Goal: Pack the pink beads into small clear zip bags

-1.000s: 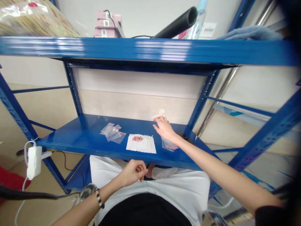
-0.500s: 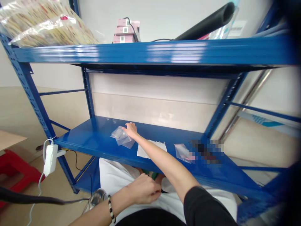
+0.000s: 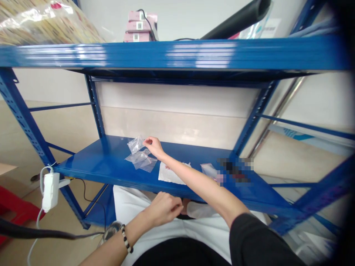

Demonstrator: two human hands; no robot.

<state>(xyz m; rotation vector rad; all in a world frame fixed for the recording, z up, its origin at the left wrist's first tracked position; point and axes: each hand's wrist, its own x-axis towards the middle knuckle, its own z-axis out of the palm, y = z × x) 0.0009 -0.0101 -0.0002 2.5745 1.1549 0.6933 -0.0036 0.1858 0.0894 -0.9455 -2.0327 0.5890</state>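
Note:
My right hand (image 3: pixel 154 146) reaches across the blue shelf (image 3: pixel 97 162) and pinches one small clear plastic bag (image 3: pixel 135 144), lifted just above the shelf. Under it lies a small pile of the same clear bags (image 3: pixel 141 160). A white sheet (image 3: pixel 169 174) sits to the right of the pile, partly hidden by my forearm. Further right lies a clear bag with pink bits (image 3: pixel 211 171). My left hand (image 3: pixel 163 208) is down by my lap below the shelf's front edge, its fingers curled together; what they hold is hidden.
The upper blue shelf (image 3: pixel 177 53) carries pink boxes (image 3: pixel 140 26), a black tube (image 3: pixel 235 18) and a large plastic-wrapped bundle (image 3: pixel 41 22). A white power adapter (image 3: pixel 50 191) hangs at the shelf's left corner. Blue uprights stand on both sides.
My right hand moved from the shelf's right side across to the pile of clear bags, then pinched one bag and lifted it. The view shifted slightly.

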